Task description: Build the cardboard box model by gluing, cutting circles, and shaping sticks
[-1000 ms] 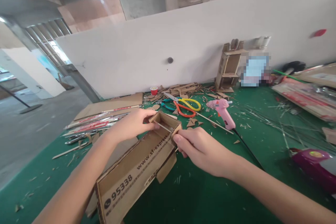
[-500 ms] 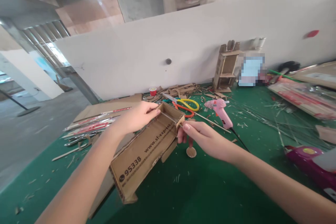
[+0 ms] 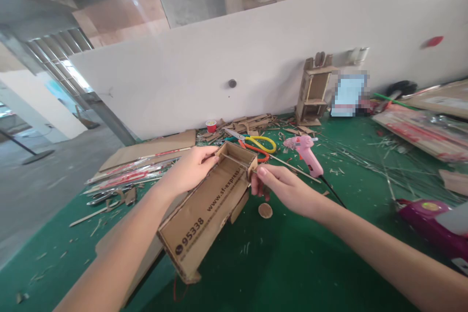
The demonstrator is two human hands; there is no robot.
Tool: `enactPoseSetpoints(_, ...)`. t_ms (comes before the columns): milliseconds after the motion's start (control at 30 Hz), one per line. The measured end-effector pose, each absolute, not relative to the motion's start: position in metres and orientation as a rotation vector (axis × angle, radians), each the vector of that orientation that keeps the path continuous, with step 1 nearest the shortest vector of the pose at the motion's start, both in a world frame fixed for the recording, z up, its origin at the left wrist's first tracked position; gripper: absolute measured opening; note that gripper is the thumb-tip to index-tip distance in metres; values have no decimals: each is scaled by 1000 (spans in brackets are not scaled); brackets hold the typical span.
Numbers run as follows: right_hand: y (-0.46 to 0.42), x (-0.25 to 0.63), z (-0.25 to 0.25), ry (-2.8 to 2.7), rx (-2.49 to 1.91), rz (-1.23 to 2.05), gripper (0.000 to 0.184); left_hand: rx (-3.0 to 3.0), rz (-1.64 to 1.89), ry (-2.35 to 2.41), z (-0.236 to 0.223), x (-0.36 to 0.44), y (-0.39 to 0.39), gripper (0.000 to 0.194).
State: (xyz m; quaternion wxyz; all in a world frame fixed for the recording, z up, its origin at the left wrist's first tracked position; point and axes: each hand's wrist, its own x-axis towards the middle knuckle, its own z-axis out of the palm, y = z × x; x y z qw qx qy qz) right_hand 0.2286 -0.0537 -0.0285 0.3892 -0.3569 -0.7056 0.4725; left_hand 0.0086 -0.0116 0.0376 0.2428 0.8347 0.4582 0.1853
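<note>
A long, shallow cardboard box (image 3: 204, 219) with printed lettering inside is held tilted above the table. My left hand (image 3: 192, 168) grips its upper left edge, thumb on the rim. Across the box's far end runs a thin stick (image 3: 236, 159), passing to the right wall. My right hand (image 3: 280, 183) is closed at the stick's outer end beside that wall, thumb and forefinger pinched together; the fingertips partly hide what they grip. Below my right hand a round cardboard disc (image 3: 265, 210) lies on the green table.
Scissors (image 3: 259, 145) with yellow and orange handles lie beyond the box. A pink glue gun (image 3: 309, 153) is to the right, a purple tool (image 3: 424, 222) at the right edge. A cardboard stand (image 3: 312, 90) stands near the white wall. Packaged sticks (image 3: 135, 173) and scraps lie left.
The box's near end has swung slightly to the right. My right hand has shifted slightly outward from the box's right wall. My left hand keeps its grip on the rim.
</note>
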Motion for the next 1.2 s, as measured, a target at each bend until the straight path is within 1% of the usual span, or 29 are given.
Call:
enactPoseSetpoints(200, -65, 220, -27, -1940, -1023, 1073, 44, 2393, 471, 1301, 44, 11, -14, 30)
enactPoseSetpoints(433, -63, 216, -29, -1918, -1039, 1013, 41, 2376, 561, 1339, 29, 11, -7, 29)
enactPoseSetpoints(567, -61, 214, -31, -1893, -1065, 970, 42, 2385, 599, 1355, 27, 12, -9, 29)
enactPoseSetpoints(767, -61, 214, -33, -1877, -1058, 956, 44, 2383, 591, 1380, 28, 13, -9, 31)
enactPoseSetpoints(1200, -61, 217, -32, -1917, -1051, 934, 40, 2395, 585, 1321, 26, 10, -4, 32)
